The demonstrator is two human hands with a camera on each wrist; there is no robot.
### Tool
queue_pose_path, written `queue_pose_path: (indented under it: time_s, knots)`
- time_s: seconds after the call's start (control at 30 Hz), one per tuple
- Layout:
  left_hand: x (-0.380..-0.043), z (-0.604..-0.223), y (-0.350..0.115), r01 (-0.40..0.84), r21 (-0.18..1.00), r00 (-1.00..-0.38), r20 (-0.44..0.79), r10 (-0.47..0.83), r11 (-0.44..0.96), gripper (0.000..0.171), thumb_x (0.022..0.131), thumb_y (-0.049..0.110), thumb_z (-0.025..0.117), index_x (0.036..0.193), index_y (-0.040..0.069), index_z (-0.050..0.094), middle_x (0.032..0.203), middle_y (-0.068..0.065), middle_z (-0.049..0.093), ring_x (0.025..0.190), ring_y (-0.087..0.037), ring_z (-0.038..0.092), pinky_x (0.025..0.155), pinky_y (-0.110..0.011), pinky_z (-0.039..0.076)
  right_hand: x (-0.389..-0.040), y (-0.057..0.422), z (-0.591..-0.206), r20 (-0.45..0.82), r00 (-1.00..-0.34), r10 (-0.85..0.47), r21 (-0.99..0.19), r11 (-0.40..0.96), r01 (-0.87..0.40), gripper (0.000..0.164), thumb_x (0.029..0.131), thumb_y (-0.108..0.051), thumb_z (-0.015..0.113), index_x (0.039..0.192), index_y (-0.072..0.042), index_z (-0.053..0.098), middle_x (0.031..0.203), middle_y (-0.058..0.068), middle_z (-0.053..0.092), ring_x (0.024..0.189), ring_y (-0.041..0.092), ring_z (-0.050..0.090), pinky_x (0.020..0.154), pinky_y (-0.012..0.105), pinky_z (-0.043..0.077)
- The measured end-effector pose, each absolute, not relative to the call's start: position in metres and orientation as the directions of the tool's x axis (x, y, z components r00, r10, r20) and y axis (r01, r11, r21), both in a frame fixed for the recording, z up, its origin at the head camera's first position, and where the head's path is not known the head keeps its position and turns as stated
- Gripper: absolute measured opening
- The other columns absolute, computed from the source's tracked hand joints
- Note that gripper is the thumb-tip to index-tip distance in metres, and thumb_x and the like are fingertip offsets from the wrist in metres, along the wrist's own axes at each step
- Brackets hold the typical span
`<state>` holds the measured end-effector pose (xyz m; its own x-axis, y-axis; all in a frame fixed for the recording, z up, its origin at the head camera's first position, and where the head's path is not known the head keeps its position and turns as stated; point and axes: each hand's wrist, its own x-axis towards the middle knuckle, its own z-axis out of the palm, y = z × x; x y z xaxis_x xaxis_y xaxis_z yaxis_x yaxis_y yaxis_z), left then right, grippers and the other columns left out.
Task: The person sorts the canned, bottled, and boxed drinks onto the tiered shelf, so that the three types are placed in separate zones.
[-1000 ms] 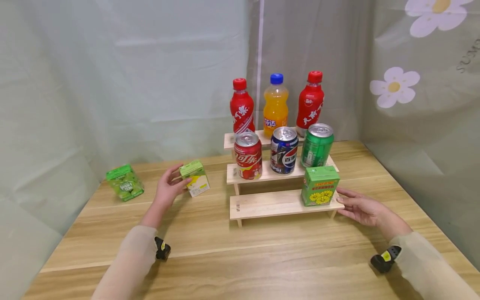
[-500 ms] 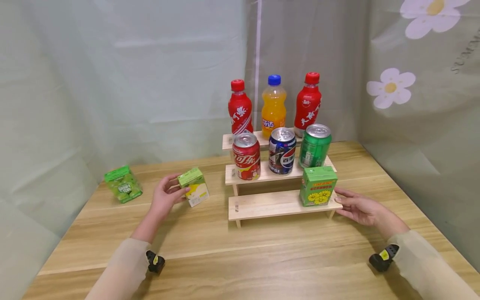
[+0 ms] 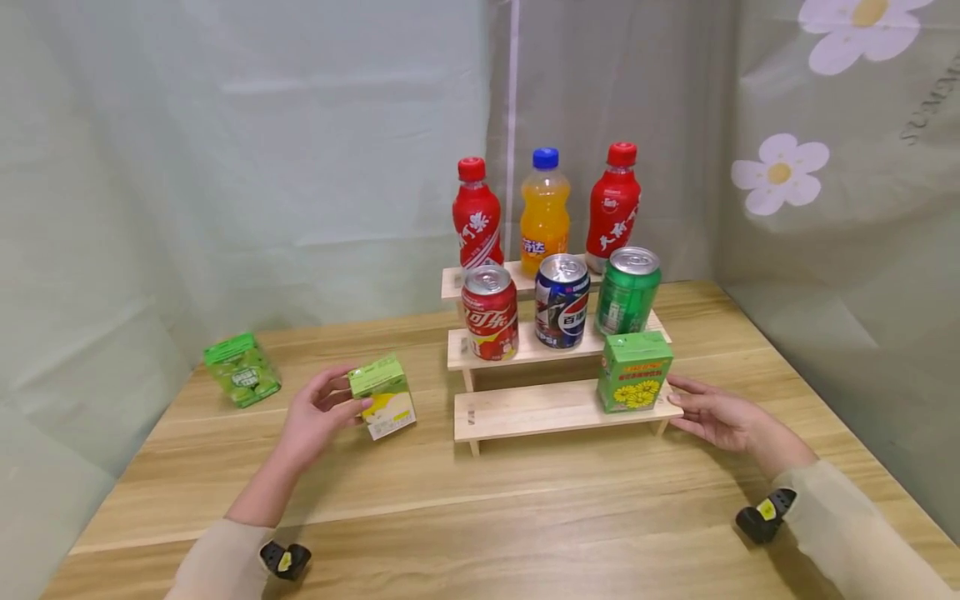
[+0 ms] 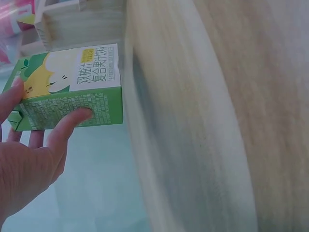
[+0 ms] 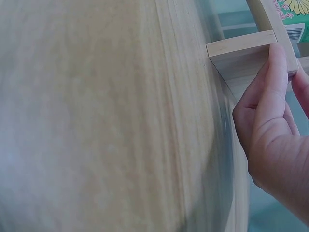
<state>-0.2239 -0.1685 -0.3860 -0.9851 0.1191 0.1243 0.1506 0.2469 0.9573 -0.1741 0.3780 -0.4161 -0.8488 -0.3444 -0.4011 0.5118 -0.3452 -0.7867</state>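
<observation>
My left hand (image 3: 321, 415) grips a green-and-yellow juice carton (image 3: 384, 400) between thumb and fingers, left of the wooden stand. In the left wrist view the carton (image 4: 72, 87) shows a white front and a green side, its lower end off the table. At the stand's right end, my right hand (image 3: 716, 417) pinches the edge of the lowest wooden shelf (image 3: 532, 410). The right wrist view has the fingertips of that hand (image 5: 273, 111) against the shelf's end beside a leg (image 5: 241, 48). A green drink carton with yellow flowers (image 3: 636, 373) stands on that shelf, near the right hand.
Another green carton (image 3: 243, 371) stands on the table (image 3: 480, 525) at the left. The middle shelf bears a red can (image 3: 490, 317), a blue can (image 3: 562, 307) and a green can (image 3: 628, 293). Two red bottles (image 3: 477, 221) (image 3: 613, 212) flank an orange bottle (image 3: 545, 218) on top.
My left hand has moved toward me and slightly left with the juice carton in its grip. The right hand stays at the shelf's end. The head view has shifted slightly.
</observation>
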Motion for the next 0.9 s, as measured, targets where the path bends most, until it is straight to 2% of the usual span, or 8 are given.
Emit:
queue_pose_path:
  time_s: [0.37,0.9]
  knots:
    - [-0.203,-0.373,-0.167,0.24,0.952,-0.966,0.215,0.141,0.192,0.048,0.081,-0.005,0.07,0.125,0.0,0.052,0.097,0.012,0.062,0.092,-0.002,0.062,0.067,-0.025,0.058,-0.174,0.378,-0.416,-0.394,-0.851,-0.349,-0.796,-0.333,0.505,0.027,0.097,-0.008,0.053,0.097,-0.031,0.068,0.099,0.006,0.067,0.09,0.013,0.067,0.083,0.024,0.055]
    - [-0.181,-0.349,-0.129,0.321,0.921,-0.913,0.239,0.331,0.222,0.053,0.081,-0.001,0.071,0.13,-0.001,0.05,0.104,0.012,0.064,0.096,-0.006,0.061,0.069,-0.029,0.058,-0.174,0.379,-0.416,-0.389,-0.842,-0.374,-0.783,-0.348,0.516,0.027,0.097,-0.009,0.053,0.097,-0.03,0.069,0.1,0.006,0.067,0.091,0.013,0.067,0.083,0.024,0.054]
